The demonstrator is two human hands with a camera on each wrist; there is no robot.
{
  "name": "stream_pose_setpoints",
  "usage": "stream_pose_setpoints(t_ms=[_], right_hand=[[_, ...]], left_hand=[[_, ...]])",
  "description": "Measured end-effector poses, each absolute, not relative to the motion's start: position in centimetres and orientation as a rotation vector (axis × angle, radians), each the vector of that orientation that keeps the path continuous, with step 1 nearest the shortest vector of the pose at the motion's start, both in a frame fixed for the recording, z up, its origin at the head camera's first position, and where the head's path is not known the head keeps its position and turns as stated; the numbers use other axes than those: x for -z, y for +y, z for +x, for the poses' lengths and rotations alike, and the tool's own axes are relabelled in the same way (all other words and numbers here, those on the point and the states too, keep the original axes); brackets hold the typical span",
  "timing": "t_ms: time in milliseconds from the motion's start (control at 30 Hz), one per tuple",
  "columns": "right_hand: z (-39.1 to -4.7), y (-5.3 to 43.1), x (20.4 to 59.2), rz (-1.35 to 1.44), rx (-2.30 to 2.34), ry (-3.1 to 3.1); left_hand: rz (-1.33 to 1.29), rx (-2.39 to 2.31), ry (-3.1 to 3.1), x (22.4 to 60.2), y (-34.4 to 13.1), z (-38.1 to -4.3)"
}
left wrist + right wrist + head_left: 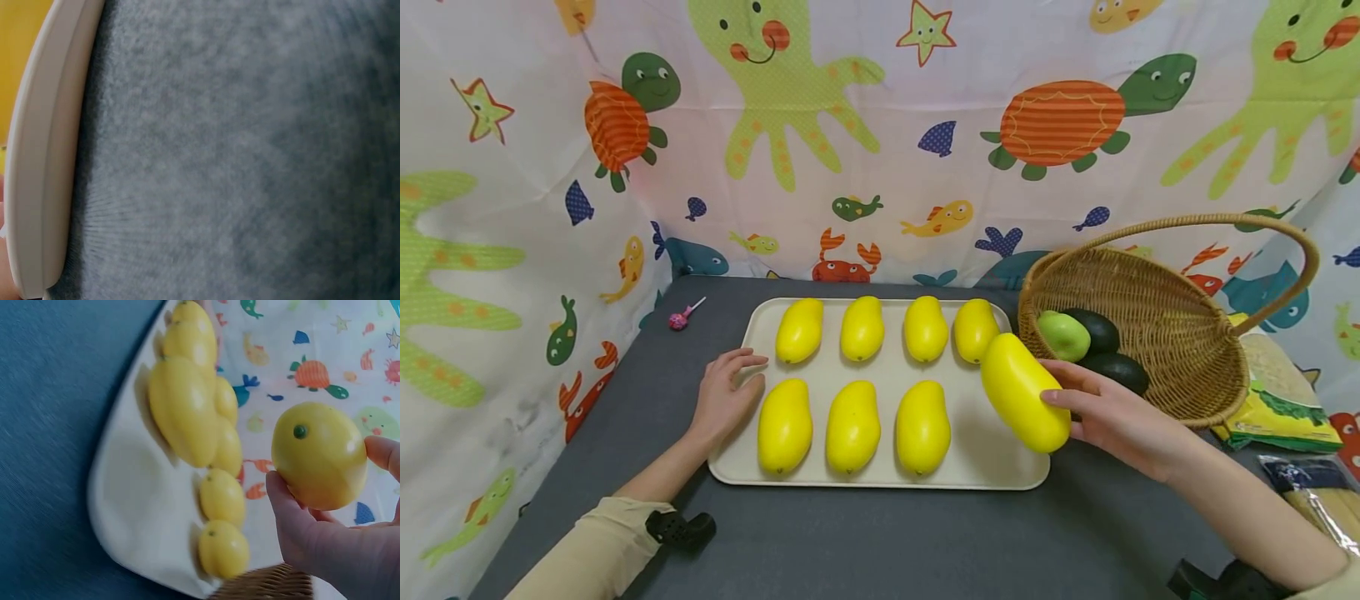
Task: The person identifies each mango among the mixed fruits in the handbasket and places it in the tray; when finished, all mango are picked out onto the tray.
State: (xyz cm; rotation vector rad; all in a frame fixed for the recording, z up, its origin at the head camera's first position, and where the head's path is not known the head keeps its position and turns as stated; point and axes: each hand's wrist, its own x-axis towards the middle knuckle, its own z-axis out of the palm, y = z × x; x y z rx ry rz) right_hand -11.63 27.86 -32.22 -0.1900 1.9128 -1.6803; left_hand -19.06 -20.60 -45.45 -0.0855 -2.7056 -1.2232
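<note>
My right hand [1108, 408] grips a yellow mango [1024, 392], thumb and fingers on its right side, held up over the right end of a cream tray [970, 462]. In the right wrist view this mango [320, 456] shows its end with a small green stem spot. Several other yellow mangoes lie on the tray in two rows; one in the front row is the mango [923, 427] nearest the held one. My left hand [727, 396] rests at the tray's left edge, its fingers over the rim. The left wrist view shows mostly grey tabletop and the tray's rim [47, 150].
A wicker basket [1195, 350] lies tipped at the right, holding a green apple-like fruit [1063, 336] and dark avocado-like fruits [1116, 371]. Yellow and clear food packets [1288, 417] lie beyond it. A pink lollipop [679, 319] lies at the back left, before a printed curtain [880, 150].
</note>
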Motion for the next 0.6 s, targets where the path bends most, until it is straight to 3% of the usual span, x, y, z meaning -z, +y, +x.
stream_pose_setpoints(t_ms=[600], right_hand=[[-11.2, 25.5, 39.4, 0.072, 1.759, 1.818]], left_hand=[[-0.108, 1.23, -2.662, 45.6, -20.5, -19.0]])
